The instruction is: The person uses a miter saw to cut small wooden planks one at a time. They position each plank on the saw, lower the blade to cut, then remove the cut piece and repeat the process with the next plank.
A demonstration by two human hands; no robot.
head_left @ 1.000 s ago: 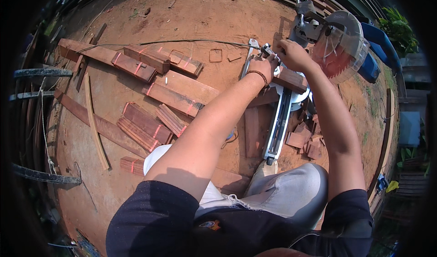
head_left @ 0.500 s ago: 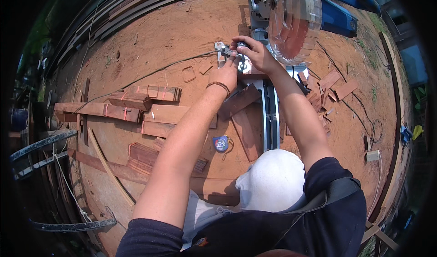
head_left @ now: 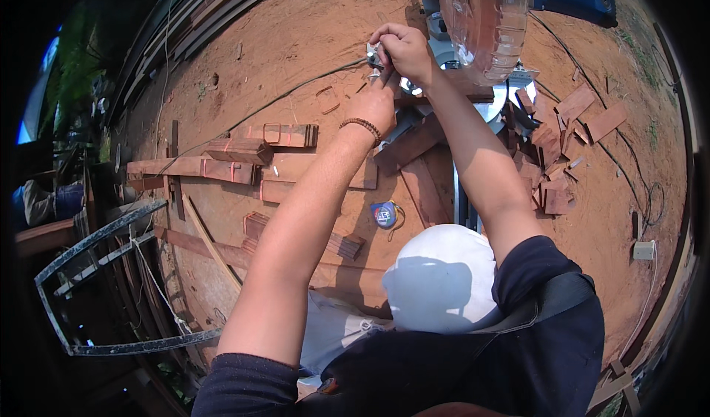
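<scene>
Both my hands are together at a metal hold-down clamp (head_left: 374, 53) on the left side of a mitre saw. My right hand (head_left: 408, 51) curls its fingers over the clamp's top, covering the dark knob. Just below, my left hand (head_left: 373, 106), with a beaded bracelet at its wrist, has its fingers closed at the clamp's body; its fingertips are partly hidden. A reddish-brown board (head_left: 473, 90) lies across the saw's base, beside my right wrist. To the right of my hands stands the round blade under its clear guard (head_left: 510, 36).
Wood offcuts (head_left: 547, 140) are heaped right of the saw. A blue tape measure (head_left: 385, 215) lies on the dirt near my knee. Bundled wood strips (head_left: 237, 151) and long boards lie left. A cable (head_left: 274, 100) runs to the clamp area; a metal frame (head_left: 55, 306) stands far left.
My view has turned, so the ground things sit farther right in it. My right hand has closed over the clamp knob, which showed between my hands before. My left hand stays at the clamp.
</scene>
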